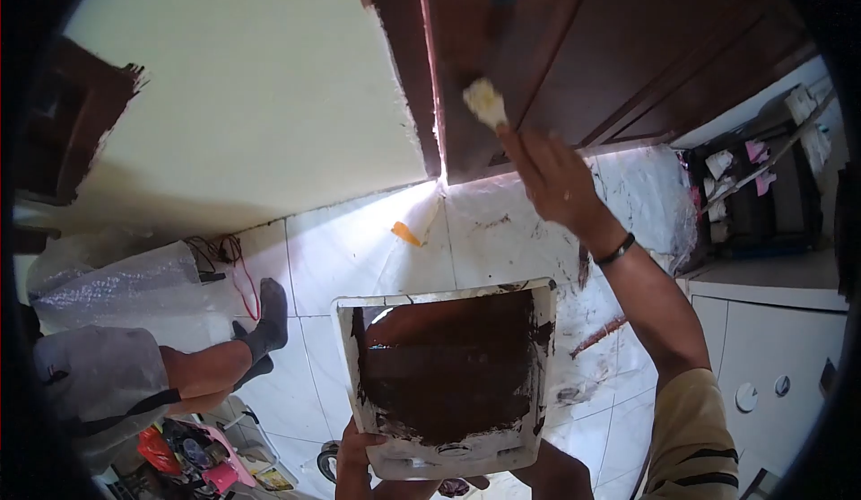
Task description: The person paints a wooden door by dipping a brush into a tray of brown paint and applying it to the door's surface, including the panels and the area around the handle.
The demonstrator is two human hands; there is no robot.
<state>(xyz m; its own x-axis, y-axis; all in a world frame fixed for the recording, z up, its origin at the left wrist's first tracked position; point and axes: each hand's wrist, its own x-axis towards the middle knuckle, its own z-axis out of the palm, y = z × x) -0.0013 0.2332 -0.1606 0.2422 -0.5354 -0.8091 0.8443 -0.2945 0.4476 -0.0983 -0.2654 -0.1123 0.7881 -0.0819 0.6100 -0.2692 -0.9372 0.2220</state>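
My right hand (558,177) is raised and holds a pale sponge or small brush (484,102) pressed against a dark brown wooden door (628,43). A black band circles that wrist. My left hand (359,455) grips the near edge of a white paint tray (529,365) from below; the tray's inside is smeared with dark brown stain. The tray sits low in front of me, under the raised arm.
A cream wall (269,87) stands left of the door frame. White floor tiles (359,249) carry an orange scrap (405,234). Another person's leg in a grey sock (265,321) is at left, beside bubble wrap (117,285). White cabinets (771,356) stand at right.
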